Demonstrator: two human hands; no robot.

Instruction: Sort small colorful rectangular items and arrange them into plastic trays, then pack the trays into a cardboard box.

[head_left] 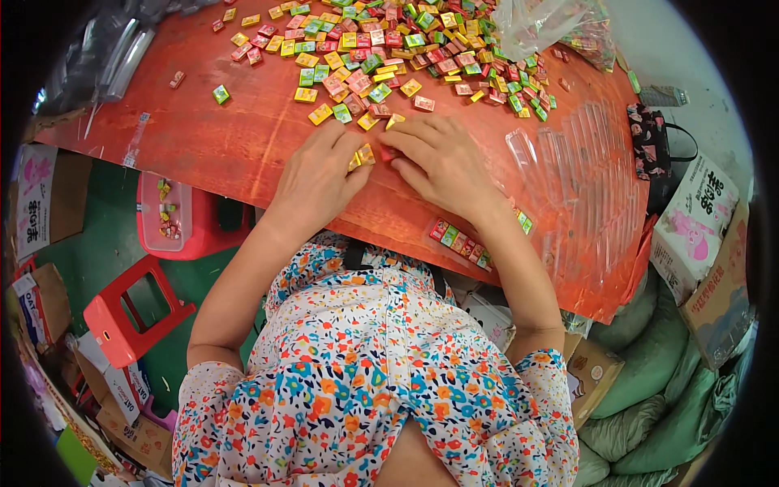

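At frame centre, the left hand [323, 169] pinches small yellow boxes [363, 157], likely to steady them; the right hand [442, 165] curls over a red box [389, 152], grip partly hidden; the pile [377, 61] lies upper centre on the table [235, 154], presumably for reach

Lit brightly and evenly, with glare on the clear trays [596, 183] and pale sheen on the worktop [207, 134]. Dims over the floor [105, 191]. Bends straight edges, fading to black around the rim.
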